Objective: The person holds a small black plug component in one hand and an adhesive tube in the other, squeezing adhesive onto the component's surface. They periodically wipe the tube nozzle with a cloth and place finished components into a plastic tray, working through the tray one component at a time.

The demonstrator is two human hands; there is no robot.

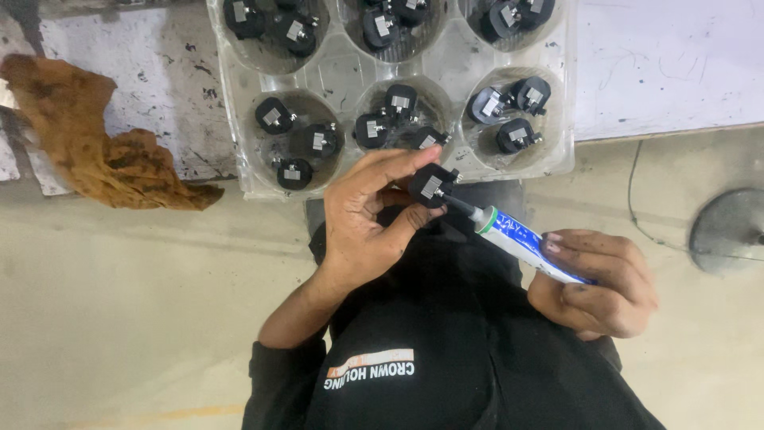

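While pinched between thumb and fingers of left hand [368,215], small black round part [432,185] held just below clear plastic tray [342,76]. Right hand [595,283] closed around blue-and-white tube [529,243], nozzle tip touching the part. More black parts [296,143] in tray wells. Brown rag [95,143] left of tray.

tray [342,76]: wells packed with black parts, tight squeeze between them
rag [95,143]: blocks the bench's left side
bench right [668,64]: bare, easy pass
floor left [135,318]: wide open
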